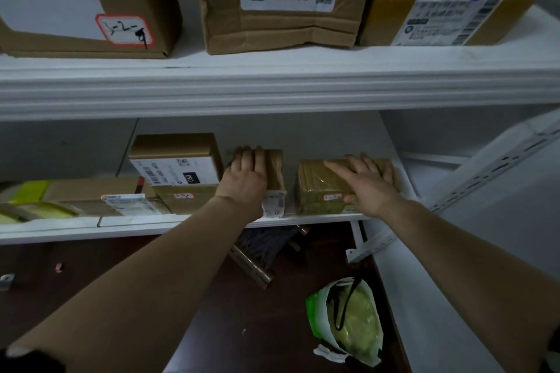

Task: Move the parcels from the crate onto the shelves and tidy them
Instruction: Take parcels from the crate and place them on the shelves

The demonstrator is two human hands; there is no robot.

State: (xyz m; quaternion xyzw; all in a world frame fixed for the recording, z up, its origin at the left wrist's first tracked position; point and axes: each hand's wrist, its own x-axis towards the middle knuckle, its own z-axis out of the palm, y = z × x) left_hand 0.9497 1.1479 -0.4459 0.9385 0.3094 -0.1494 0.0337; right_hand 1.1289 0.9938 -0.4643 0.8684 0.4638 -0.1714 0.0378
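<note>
Parcels stand on the lower shelf [60,228]: left hand [245,174] grips the narrow parcel [274,172], right hand [369,183] lies flat, fingers spread, on the taped parcel [318,191]. Best slide them together, fronts flush.

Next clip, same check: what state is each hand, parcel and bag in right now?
left hand, gripping the narrow parcel, fingers curled over its top
narrow parcel, standing on edge on the lower shelf
right hand, fingers straight, pressing flat on the taped parcel
taped parcel, lying flat on the lower shelf
labelled box, stacked on a lower parcel
green bag, open, lying on the floor
</note>
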